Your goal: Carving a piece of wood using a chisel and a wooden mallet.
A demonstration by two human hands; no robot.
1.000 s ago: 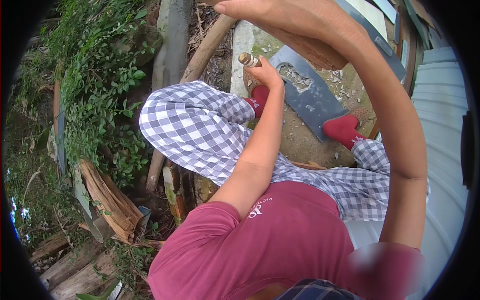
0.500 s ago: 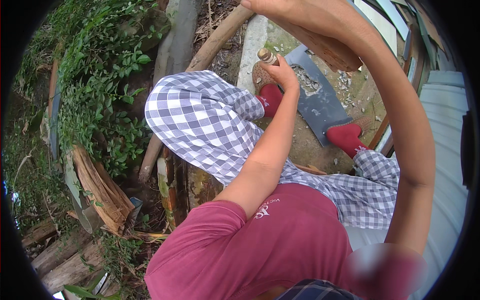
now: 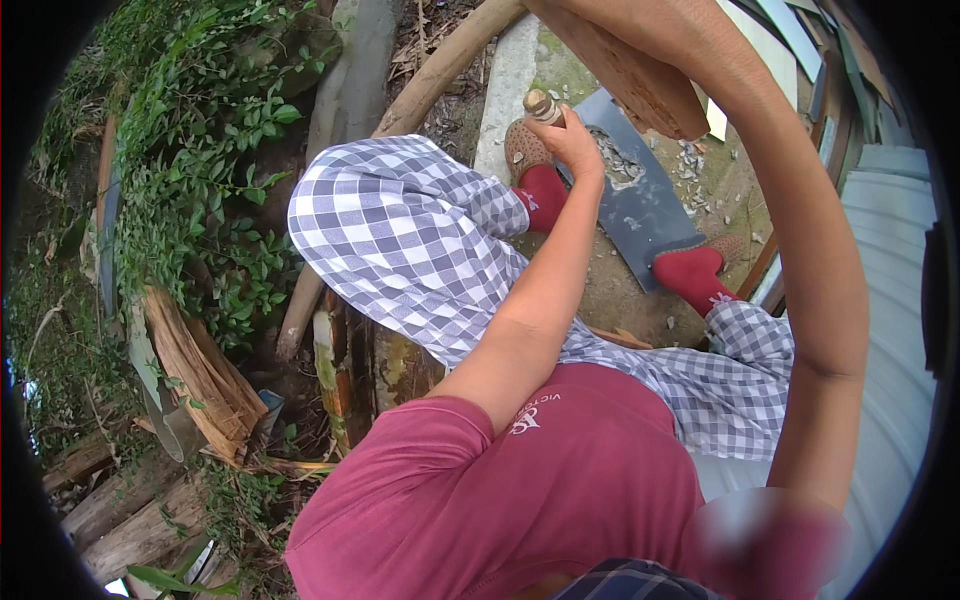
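Head view: two bare hands, two pieces of hand-held gear, one work surface on the ground.

Item 1, left hand (image 3: 576, 146): fingers curled closed around a banded tool handle (image 3: 542, 107), its blunt butt emerging above the thumb side. Working end: concealed. Handling, judged: rigid, fairly light; worn end, possibly rough. Best hold: around the shaft below the bands, fingers clear of the exposed butt.

Item 2, right hand (image 3: 645, 22): raised, cropped by the upper edge; evidently gripping a wooden billet (image 3: 645, 88), though the fingertips lie out of view and tightness cannot be told. Billet position: aloft, against the underside of the hand, blunt end toward the wearer. Handling, judged: stiff, dense, heavier than the handle; split-looking faces suggest splinters more than slipping. Best hold: the narrower far part, if it tapers as it seems, with full palm contact.

Item 3, grey sheet (image 3: 660, 232): on the ground, just beyond and right of the left hand, below the billet. Carries a ragged pale patch with loose chips (image 3: 622, 168). Handling, judged: firm, flat; chips brittle, likely sharp. Best hold: bare edges.

Adjacent: brown perforated shoe (image 3: 524, 146), just left of the left hand; red sock (image 3: 545, 197), just beneath it.
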